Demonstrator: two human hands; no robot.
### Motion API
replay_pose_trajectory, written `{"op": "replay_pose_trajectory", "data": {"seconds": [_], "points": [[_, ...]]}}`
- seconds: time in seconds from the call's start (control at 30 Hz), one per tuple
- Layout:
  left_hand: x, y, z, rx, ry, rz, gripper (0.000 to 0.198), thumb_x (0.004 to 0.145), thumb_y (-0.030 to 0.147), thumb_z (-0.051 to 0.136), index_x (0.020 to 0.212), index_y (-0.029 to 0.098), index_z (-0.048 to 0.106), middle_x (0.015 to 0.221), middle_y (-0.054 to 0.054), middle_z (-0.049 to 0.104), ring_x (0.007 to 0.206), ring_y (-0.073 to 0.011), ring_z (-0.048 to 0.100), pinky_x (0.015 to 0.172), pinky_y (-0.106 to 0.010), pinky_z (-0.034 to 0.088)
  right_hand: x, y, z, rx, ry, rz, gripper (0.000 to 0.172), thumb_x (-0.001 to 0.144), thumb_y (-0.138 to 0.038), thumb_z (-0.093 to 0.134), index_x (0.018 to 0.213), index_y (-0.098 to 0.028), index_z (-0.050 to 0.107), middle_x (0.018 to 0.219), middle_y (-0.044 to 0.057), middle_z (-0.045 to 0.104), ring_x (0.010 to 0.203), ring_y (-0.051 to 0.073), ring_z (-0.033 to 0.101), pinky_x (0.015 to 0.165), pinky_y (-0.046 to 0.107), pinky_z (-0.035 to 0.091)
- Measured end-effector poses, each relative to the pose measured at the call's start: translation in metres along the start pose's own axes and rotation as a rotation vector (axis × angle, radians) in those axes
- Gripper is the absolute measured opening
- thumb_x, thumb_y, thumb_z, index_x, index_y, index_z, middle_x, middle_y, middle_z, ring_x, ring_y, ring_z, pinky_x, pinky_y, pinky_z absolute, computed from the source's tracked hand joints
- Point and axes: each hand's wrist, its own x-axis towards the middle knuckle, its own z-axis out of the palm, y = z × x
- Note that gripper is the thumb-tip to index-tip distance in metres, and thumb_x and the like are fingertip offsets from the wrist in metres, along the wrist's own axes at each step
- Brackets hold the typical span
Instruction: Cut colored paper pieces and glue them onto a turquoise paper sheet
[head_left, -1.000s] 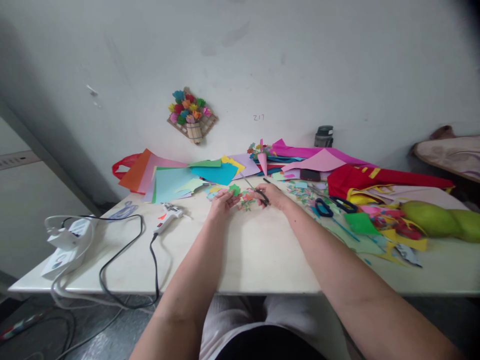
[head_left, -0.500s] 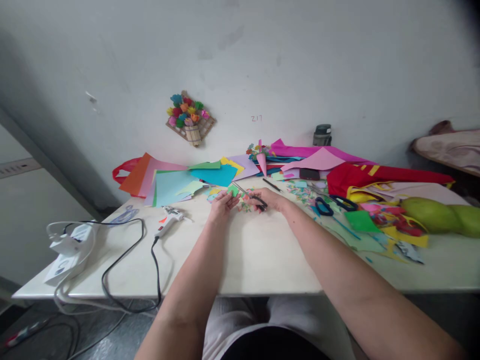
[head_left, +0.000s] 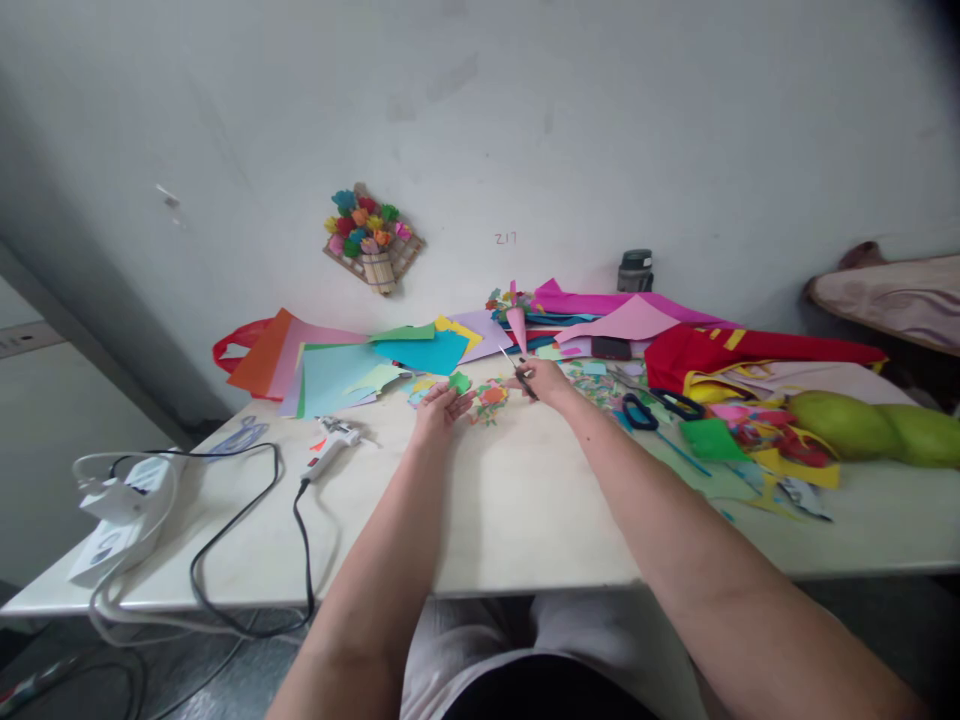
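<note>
A: What changes over the last second, placed from the glue gun (head_left: 330, 452)?

B: Table (head_left: 525, 520): no change. Right hand (head_left: 546, 381), far to the right of the gun, draws away from the left hand. It is closed round the scissors (head_left: 517, 368), whose blades now tip up. Left hand (head_left: 441, 407), right of the gun, pinches the green paper piece (head_left: 459, 382) at its fingertips. The blades are off the paper, so cutting looks paused.

Looks like a home paper-craft corner: plain table (head_left: 487, 520) against a bare wall (head_left: 675, 120), strewn with coloured paper sheets (head_left: 337, 365), scraps (head_left: 600, 385), blue-handled scissors (head_left: 652, 410) and a corded glue gun (head_left: 330, 450); paper-flower basket (head_left: 367, 240) pinned up, bedding (head_left: 885, 300) at the right edge.
</note>
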Motion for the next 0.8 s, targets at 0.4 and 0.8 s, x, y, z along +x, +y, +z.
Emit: {"op": "replay_pose_trajectory", "data": {"seconds": [0.4, 0.8], "points": [[0.004, -0.005, -0.001, 0.201, 0.061, 0.113, 0.026, 0.061, 0.032, 0.073, 0.066, 0.016, 0.054, 0.069, -0.003, 0.067, 0.071, -0.0183, 0.065, 0.069, -0.028, 0.048, 0.011, 0.018, -0.033, -0.261, 0.269, -0.099, 0.043, 0.056, -0.048, 0.068, 0.08, -0.014, 0.064, 0.06, -0.001, 0.057, 0.053, 0.01, 0.048, 0.048, 0.02, 0.038], [0.025, -0.011, 0.005, 0.575, 0.256, 0.211, 0.025, 0.049, 0.008, 0.076, 0.05, 0.018, 0.053, 0.11, -0.008, 0.061, 0.132, -0.0265, 0.019, 0.104, -0.041, 0.019, 0.01, 0.025, -0.031, -0.407, 0.317, 0.006, 0.037, 0.054, -0.039, 0.071, 0.084, -0.018, 0.064, 0.065, 0.001, 0.06, 0.057, 0.013, 0.053, 0.05, 0.022, 0.037]]}}
